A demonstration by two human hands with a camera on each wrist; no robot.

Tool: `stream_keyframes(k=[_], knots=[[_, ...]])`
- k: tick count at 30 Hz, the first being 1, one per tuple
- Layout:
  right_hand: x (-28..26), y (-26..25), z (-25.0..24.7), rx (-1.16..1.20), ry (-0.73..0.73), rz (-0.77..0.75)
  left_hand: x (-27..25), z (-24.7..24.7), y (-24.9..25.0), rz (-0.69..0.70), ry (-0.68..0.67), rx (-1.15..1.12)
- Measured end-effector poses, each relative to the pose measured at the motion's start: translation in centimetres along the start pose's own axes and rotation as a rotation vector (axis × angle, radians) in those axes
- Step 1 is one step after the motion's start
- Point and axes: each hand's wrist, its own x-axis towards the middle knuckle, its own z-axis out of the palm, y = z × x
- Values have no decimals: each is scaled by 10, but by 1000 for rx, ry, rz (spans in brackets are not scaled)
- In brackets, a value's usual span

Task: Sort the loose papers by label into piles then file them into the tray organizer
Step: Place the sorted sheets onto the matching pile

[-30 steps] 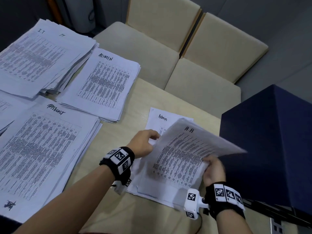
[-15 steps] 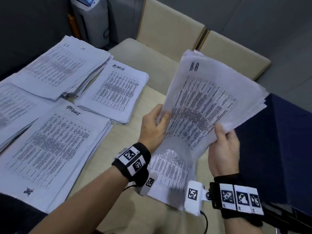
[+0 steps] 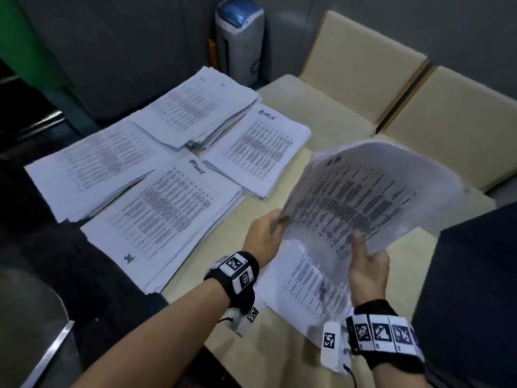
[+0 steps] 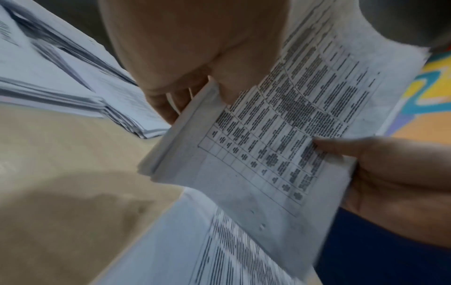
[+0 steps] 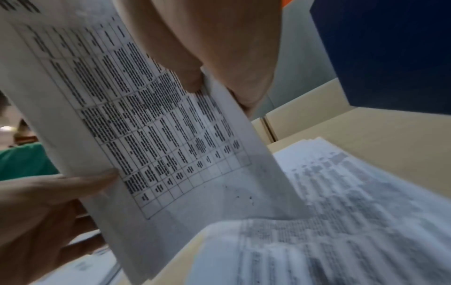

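Observation:
I hold a thin stack of printed papers (image 3: 361, 189) in the air over the table's right side. My left hand (image 3: 268, 233) pinches its left edge, thumb on top, as the left wrist view shows on the stack (image 4: 280, 135). My right hand (image 3: 366, 264) grips its lower right edge with the thumb across the print, seen on the stack (image 5: 151, 123) in the right wrist view. Below lies another pile of papers (image 3: 310, 284) on the table. Sorted piles lie to the left: an "ADMIN" pile (image 3: 260, 152), an "IT" pile (image 3: 195, 107), a third labelled pile (image 3: 165, 217) and a fourth pile (image 3: 92, 166).
A dark blue box-like object (image 3: 472, 289) stands at the right of the beige table (image 3: 195, 278). Beige chairs (image 3: 363, 68) line the far side. A grey and blue appliance (image 3: 240, 40) stands behind the piles.
The held stack has tipped from nearly upright to lower and flatter, its top bending over to the right. Both hands keep their hold. The view has swung left.

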Motion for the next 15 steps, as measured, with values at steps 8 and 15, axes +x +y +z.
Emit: stream_keyframes(k=[8, 15], knots=[[-26, -22, 85, 207, -207, -66, -29, -100, -18, -175, 301, -206], [-45, 12, 163, 89, -446, 363, -37, -245, -54, -244, 410, -241]])
